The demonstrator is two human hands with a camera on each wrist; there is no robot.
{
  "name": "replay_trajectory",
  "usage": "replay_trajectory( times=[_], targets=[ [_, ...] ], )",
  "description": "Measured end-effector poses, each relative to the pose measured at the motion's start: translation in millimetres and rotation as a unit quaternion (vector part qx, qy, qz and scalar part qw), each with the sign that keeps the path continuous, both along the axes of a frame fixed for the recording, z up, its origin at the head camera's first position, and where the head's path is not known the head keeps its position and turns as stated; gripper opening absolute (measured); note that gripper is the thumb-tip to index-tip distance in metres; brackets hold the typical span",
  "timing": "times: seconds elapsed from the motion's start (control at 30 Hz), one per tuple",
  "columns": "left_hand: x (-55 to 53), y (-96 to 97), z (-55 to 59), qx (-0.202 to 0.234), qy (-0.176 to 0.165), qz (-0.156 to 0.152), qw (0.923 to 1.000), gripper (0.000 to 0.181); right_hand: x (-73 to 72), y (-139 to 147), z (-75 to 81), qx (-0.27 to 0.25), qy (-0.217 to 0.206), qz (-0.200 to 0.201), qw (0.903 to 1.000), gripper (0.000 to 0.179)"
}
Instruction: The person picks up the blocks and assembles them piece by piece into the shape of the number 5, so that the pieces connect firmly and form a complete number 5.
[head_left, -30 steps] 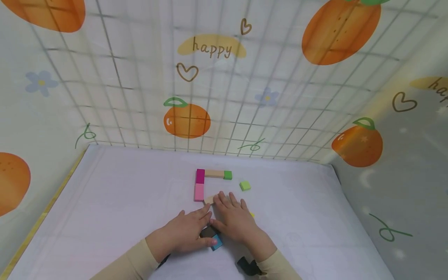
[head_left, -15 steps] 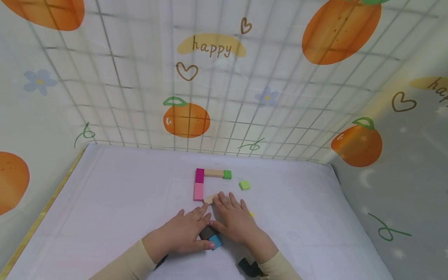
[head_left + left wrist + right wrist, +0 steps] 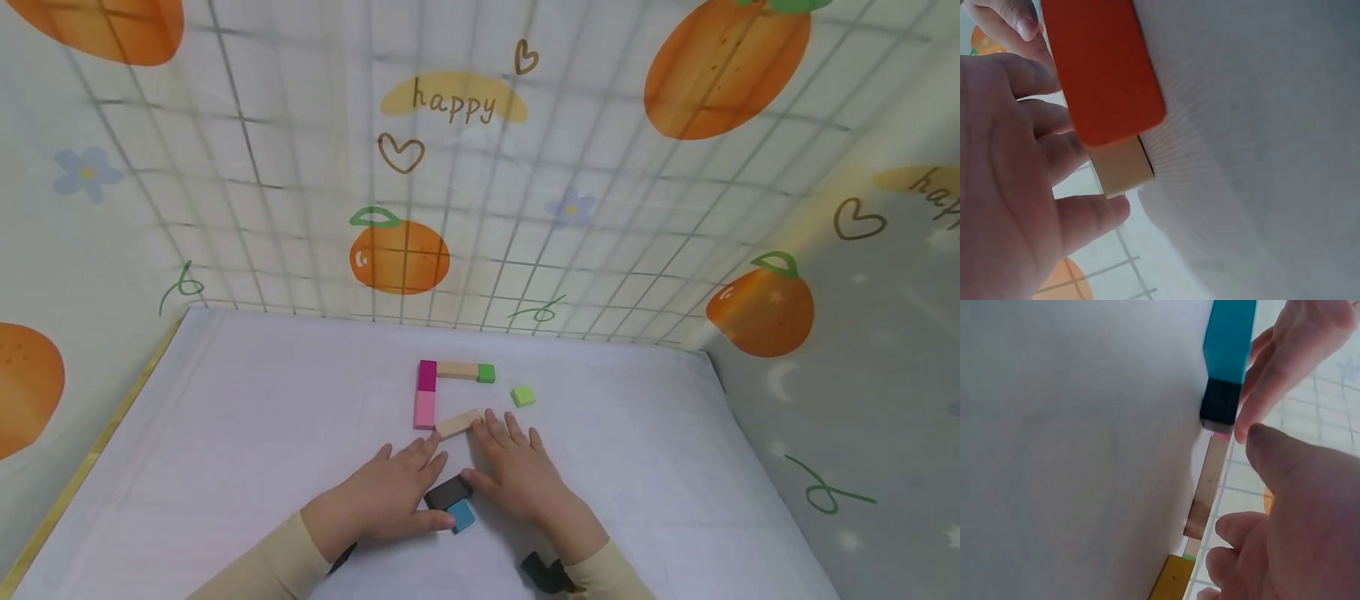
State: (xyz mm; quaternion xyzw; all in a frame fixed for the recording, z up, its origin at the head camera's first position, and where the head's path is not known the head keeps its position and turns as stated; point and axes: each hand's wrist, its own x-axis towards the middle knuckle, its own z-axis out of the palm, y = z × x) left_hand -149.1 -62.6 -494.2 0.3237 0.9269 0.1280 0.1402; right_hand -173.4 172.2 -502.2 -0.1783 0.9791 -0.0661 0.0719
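angled wooden block (image 3: 457,424) shows more, right hand (image 3: 520,475) having shifted rightward.

There are two hands (image 3: 378,496) and ten blocks (image 3: 448,493).

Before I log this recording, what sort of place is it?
Probably a small screened-off play or recording corner: printed sheets with oranges and "happy" rise behind and beside a white-covered table, where small coloured blocks lie. The wider room isn't visible.
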Motion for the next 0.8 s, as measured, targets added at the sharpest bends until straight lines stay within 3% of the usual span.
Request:
replay_trajectory(
  times=[0.47,0.8],
  targets=[
    [-6.6,4.5,-7.3,-0.007,-0.013,0.015,0.9998,0.095,-6.3,-1.2,-0.7,-0.009,-0.011,-0.004,0.9999,0.080],
    [-6.8,4.2,-4.5,-0.007,-0.018,0.023,0.9995,0.095,-6.2,-2.6,-0.4,-0.016,-0.020,-0.004,0.9997,0.080]
  ],
)
